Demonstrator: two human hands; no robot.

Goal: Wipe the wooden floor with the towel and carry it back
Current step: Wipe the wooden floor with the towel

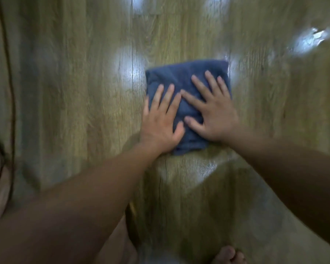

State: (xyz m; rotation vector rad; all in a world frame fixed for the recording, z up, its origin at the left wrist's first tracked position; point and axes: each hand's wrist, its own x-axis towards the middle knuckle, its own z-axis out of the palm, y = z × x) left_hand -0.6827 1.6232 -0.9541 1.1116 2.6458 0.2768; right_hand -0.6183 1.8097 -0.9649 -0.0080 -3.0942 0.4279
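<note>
A folded dark blue towel [181,77] lies flat on the wooden floor [84,111] near the middle of the view. My left hand [160,121] presses on its left half with straight, spread fingers, the little finger hanging over the towel's left edge. My right hand [211,111] presses flat on the right half, fingers spread and pointing away from me. Both arms are stretched forward. The picture is blurred by motion.
Bright light reflections shine on the planks left of the towel [130,67] and at the far right [309,40]. A wet-looking sheen [189,172] shows just below the towel. A bare foot [229,254] shows at the bottom edge. Pale fabric with a dark cord [10,92] hangs at the left.
</note>
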